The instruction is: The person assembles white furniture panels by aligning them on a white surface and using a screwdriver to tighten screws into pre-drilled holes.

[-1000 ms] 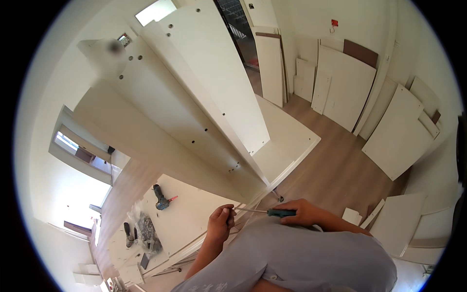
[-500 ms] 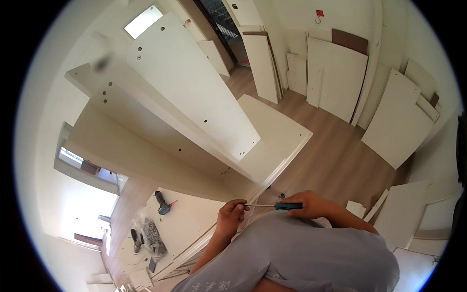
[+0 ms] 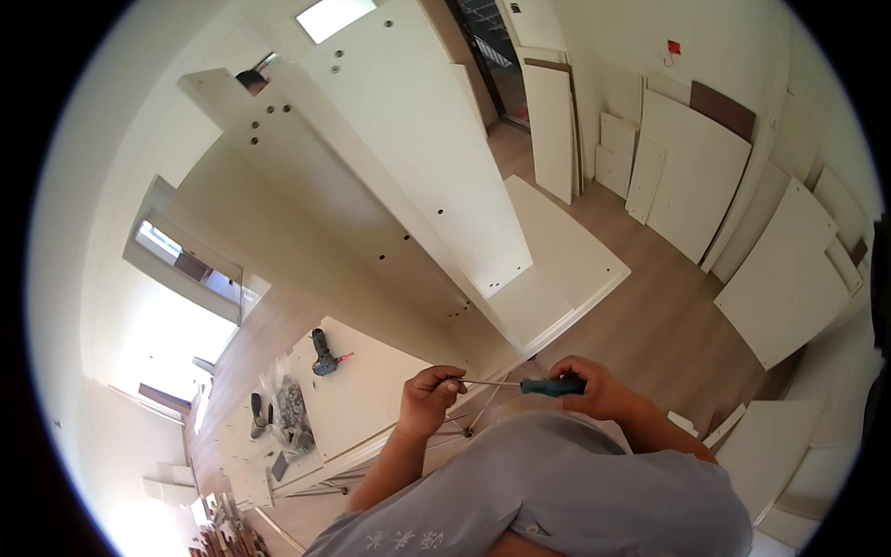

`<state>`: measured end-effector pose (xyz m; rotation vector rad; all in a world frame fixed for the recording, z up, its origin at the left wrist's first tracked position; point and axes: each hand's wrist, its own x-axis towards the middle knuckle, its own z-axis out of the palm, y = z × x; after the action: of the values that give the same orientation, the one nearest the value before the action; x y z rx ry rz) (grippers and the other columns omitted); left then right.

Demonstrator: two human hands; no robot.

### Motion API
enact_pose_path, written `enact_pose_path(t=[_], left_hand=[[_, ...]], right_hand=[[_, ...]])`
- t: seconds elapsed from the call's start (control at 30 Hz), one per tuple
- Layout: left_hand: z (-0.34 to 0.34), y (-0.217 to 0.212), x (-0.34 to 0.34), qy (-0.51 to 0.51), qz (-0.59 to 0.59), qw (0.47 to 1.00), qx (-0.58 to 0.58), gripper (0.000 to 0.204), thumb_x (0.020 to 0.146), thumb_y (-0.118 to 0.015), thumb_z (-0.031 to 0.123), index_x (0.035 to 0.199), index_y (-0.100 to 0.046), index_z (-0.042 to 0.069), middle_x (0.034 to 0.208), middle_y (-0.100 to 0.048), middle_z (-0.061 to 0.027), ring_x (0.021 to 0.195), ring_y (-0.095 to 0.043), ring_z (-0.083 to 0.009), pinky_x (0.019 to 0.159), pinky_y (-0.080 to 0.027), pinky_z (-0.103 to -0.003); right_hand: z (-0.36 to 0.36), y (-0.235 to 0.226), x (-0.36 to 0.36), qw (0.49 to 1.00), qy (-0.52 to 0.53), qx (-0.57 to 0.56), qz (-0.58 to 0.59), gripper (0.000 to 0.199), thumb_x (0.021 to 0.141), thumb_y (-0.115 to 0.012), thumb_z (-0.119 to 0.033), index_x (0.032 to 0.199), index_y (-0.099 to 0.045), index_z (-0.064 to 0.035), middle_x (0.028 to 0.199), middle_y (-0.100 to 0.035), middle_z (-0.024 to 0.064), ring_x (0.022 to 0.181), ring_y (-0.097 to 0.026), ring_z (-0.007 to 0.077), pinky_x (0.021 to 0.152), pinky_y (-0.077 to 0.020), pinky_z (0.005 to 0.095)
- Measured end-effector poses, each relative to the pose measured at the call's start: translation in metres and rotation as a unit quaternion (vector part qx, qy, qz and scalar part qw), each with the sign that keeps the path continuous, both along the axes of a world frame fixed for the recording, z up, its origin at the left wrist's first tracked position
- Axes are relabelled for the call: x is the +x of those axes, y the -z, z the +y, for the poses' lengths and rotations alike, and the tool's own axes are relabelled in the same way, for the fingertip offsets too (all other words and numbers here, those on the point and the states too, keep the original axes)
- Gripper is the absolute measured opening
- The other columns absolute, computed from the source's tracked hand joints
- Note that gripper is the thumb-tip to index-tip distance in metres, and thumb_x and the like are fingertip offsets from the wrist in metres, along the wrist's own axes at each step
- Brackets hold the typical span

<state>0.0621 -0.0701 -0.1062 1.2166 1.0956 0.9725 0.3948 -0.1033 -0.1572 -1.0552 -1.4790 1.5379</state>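
Observation:
My right hand (image 3: 601, 395) is wrapped round the dark green handle of a screwdriver (image 3: 540, 386) in front of my body. The shaft points left. At its tip my left hand (image 3: 429, 401) is closed, thumb and fingers pinched together; whether a small screw is between them I cannot tell. Just beyond both hands rises a tall white cabinet (image 3: 306, 213) of upright panels with several round holes. It stands on a white base panel (image 3: 566, 251). Neither hand touches the cabinet.
On a low white board (image 3: 371, 357) at the left lie a cordless drill (image 3: 321, 351) with a red bit, a clear bag of metal fittings (image 3: 293, 418) and a dark-handled tool (image 3: 257, 415). White panels (image 3: 691, 176) lean along the right wall. A dark shape (image 3: 251, 81) shows atop the cabinet.
The view has swung, so the cabinet and room sit farther right in the picture. My hands keep the same hold on the screwdriver; the left has come slightly nearer the picture's left.

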Motion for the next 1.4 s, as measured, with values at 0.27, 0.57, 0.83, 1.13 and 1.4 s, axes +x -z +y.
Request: enact_pose_path(t=[0.27, 0.57, 0.83, 1.13, 1.4], left_hand=[[0.018, -0.046, -0.012, 0.034, -0.177, 0.984, -0.002, 0.023, 0.096, -0.069, 0.013, 0.111, -0.067, -0.003, 0.075, -0.06, -0.0051, 0.057, -0.044, -0.0098, 0.051, -0.035, -0.024], [0.042, -0.108, -0.015, 0.171, -0.331, 0.926, 0.069, 0.043, 0.096, -0.071, 0.037, 0.124, -0.063, 0.007, 0.08, -0.055, 0.0017, 0.06, -0.041, -0.0088, 0.051, -0.032, -0.024], [0.028, 0.004, -0.138, 0.039, -0.4, 0.864, -0.304, 0.022, 0.101, -0.061, 0.03, 0.111, -0.062, 0.01, 0.084, -0.056, -0.0013, 0.07, -0.048, -0.0121, 0.058, -0.041, -0.022], [-0.018, 0.103, -0.292, -0.263, -0.306, 0.861, -0.311, 0.018, 0.099, -0.048, -0.002, 0.115, -0.057, 0.001, 0.096, -0.06, -0.0108, 0.079, -0.058, -0.0186, 0.069, -0.055, -0.027], [-0.034, 0.091, -0.323, -0.189, -0.34, 0.862, -0.324, 0.016, 0.107, -0.053, 0.022, 0.106, -0.061, 0.009, 0.086, -0.058, -0.0013, 0.07, -0.052, -0.0107, 0.059, -0.048, -0.023]], right_hand=[[-0.008, -0.028, -0.035, 0.972, 0.017, 0.235, -0.009, 0.051, 0.09, -0.073, -0.008, 0.138, -0.056, -0.0019, 0.123, -0.064, 0.0157, 0.109, -0.064, 0.0257, 0.095, -0.0505, 0.0345], [0.015, -0.063, -0.11, 0.929, 0.149, 0.217, 0.258, 0.046, 0.095, -0.067, -0.004, 0.139, -0.053, 0.0006, 0.118, -0.061, 0.0104, 0.081, -0.06, 0.009, 0.071, -0.0513, 0.0246], [0.114, -0.186, -0.197, 0.851, 0.284, 0.424, 0.122, 0.047, 0.094, -0.068, -0.009, 0.138, -0.054, -0.0025, 0.119, -0.063, 0.0156, 0.102, -0.062, 0.0264, 0.089, -0.0501, 0.034], [0.163, -0.239, -0.232, 0.824, 0.356, 0.433, -0.08, 0.041, 0.094, -0.066, -0.013, 0.134, -0.058, -0.0104, 0.116, -0.064, 0.017, 0.097, -0.067, 0.0357, 0.081, -0.0552, 0.0411], [0.129, -0.334, -0.23, 0.584, 0.339, 0.604, -0.424, 0.036, 0.08, -0.067, -0.01, 0.116, -0.068, -0.0095, 0.106, -0.065, 0.0069, 0.09, -0.065, 0.026, 0.072, -0.0562, 0.0366]])
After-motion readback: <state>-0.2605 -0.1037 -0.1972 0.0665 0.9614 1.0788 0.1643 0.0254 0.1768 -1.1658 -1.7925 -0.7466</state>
